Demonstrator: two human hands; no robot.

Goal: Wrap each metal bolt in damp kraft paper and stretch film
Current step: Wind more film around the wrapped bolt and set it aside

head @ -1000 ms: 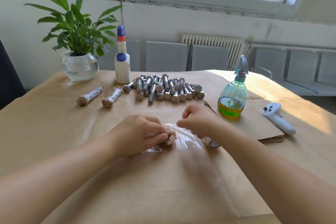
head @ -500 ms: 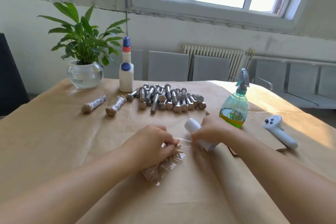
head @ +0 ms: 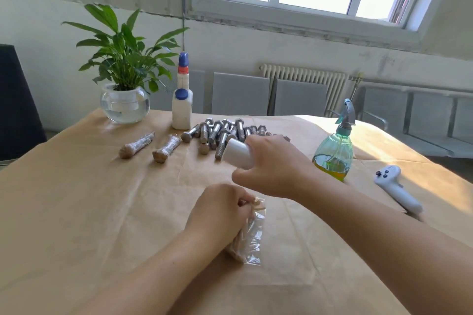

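Holds the paper-wrapped bolt (head: 249, 238) in the left hand (head: 220, 215), fingers curled tight round its upper end, well in front of the heap of bare bolts (head: 225, 133), low over the kraft paper sheet (head: 76, 199). Grips the white stretch film roll (head: 236, 153) in the right hand (head: 271, 169), lifted just in front of the heap. Cannot tell whether a strand of film joins roll and bolt; loose, crinkled film hangs off the bolt's lower end.

To do this step well:
- Pin the film's edge under the left thumb so the wrap does not slip.
- Pull the roll away under steady tension, judged enough to stretch the film without tearing the damp paper.
- Turn the bolt rather than the roll, overlapping each pass.
- Gather the loose tail at the lower end and press it flat.
- Cover both ends, head included.

Counts:
- One bolt in hand, partly filmed.
- Two finished wrapped bolts (head: 137, 144), lying side by side just left of the heap.
- Bare bolts in the heap: well over a dozen, by judgement; cannot count exactly, since overlapping and partly hidden by the right hand.
- One film roll.
- One green spray bottle (head: 334, 153), right of the heap.
- One white bottle with blue caps (head: 182, 100), just behind the heap's left edge.
- One potted plant in a glass bowl (head: 125, 105), behind and left of the heap.
- One white handheld controller (head: 398, 192), far right of the heap.
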